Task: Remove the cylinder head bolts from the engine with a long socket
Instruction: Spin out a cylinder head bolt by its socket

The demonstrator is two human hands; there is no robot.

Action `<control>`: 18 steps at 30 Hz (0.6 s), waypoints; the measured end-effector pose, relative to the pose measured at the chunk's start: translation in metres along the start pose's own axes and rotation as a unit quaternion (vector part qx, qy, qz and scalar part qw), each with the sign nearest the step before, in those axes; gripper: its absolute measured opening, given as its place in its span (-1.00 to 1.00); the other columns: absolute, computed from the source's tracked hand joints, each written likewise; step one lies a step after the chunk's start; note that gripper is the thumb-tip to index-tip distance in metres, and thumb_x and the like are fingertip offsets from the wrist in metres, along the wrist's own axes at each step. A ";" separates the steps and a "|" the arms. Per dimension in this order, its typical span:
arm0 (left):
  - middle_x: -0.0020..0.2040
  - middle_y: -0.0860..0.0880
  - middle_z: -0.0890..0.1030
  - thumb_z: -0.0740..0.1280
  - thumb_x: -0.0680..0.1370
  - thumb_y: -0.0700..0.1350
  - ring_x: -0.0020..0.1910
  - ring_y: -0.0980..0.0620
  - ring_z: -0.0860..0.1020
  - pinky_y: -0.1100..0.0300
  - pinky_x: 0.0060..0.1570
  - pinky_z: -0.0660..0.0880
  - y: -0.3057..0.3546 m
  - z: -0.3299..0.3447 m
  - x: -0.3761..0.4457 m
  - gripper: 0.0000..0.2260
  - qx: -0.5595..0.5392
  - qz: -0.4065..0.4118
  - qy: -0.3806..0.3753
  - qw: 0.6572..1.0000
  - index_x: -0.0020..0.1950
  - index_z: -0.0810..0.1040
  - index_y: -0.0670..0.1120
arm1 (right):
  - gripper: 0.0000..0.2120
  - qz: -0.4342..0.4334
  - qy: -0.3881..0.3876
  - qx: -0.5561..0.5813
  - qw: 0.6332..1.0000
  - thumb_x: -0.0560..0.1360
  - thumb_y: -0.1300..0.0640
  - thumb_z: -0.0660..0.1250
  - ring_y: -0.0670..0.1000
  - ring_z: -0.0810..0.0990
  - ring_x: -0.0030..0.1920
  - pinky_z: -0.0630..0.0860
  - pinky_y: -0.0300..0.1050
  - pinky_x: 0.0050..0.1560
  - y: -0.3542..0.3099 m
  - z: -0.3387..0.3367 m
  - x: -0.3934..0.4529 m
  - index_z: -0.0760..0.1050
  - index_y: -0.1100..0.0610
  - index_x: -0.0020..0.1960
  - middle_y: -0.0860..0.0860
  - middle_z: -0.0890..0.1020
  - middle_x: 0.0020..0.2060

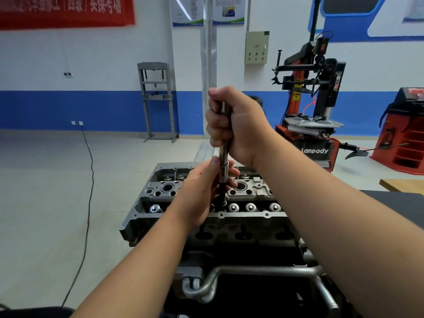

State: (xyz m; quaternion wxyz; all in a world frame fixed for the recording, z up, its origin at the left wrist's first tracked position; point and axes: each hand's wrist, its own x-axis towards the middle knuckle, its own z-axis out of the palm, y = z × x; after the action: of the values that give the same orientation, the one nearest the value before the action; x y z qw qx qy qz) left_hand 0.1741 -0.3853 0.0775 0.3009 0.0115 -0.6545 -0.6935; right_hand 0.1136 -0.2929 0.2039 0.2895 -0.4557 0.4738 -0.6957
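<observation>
Banner (66, 10): red, upper left wall — characters blurred.
Posters (207, 10): two, side by side, top centre.
Press frame (157, 101): grey, against the blue wall band.
Cable (88, 180): black, trailing from a wall socket across the floor.
Tyre changer (314, 106): red and black, right — lettered "Lanpody".
Panel (257, 47): beige, wall-mounted.

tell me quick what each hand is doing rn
Left hand: fingers pinch the lower long socket near the cylinder head.
Right hand: grips the socket's upper end.

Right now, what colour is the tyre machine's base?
Red, with black upper parts: tyre machine, seen in the head view.
</observation>
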 end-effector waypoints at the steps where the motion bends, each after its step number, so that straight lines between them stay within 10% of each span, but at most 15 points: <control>1: -0.09 -0.04 0.69 0.28 0.57 0.28 -0.12 0.01 0.62 0.10 -0.02 0.51 0.000 0.000 0.000 -0.67 0.007 -0.004 -0.011 1.000 -0.07 0.71 0.09 | -0.65 -0.004 0.019 0.000 1.000 0.62 0.07 0.17 -0.03 0.11 -0.47 0.13 -0.12 -0.40 0.002 0.003 -0.001 0.30 0.07 -0.33 -0.05 0.25 -0.52; 8: -0.35 0.14 0.61 0.30 0.65 0.06 -0.34 0.20 0.55 0.18 -0.18 0.43 -0.002 0.001 0.002 -0.69 0.036 0.038 0.023 0.998 -0.26 0.67 0.10 | -0.79 -0.091 0.238 -0.041 0.966 0.60 0.05 0.29 0.04 0.33 -0.32 0.29 -0.09 -0.34 0.023 0.026 -0.007 0.45 0.13 -0.17 0.03 0.40 -0.36; 18: -0.17 0.01 0.65 0.23 0.61 0.18 -0.18 0.04 0.60 0.17 -0.08 0.51 0.000 -0.001 0.002 -0.68 -0.003 -0.008 -0.021 1.000 -0.14 0.72 0.12 | -0.65 0.015 -0.005 0.020 1.000 0.59 0.00 0.22 -0.03 0.11 -0.46 0.12 -0.10 -0.37 0.007 -0.005 0.001 0.33 0.06 -0.34 -0.07 0.23 -0.52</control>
State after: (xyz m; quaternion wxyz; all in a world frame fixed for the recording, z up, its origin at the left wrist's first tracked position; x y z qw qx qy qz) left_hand 0.1728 -0.3874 0.0785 0.2810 0.0012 -0.6585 -0.6982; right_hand 0.1086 -0.2945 0.1967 0.3115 -0.4463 0.4647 -0.6985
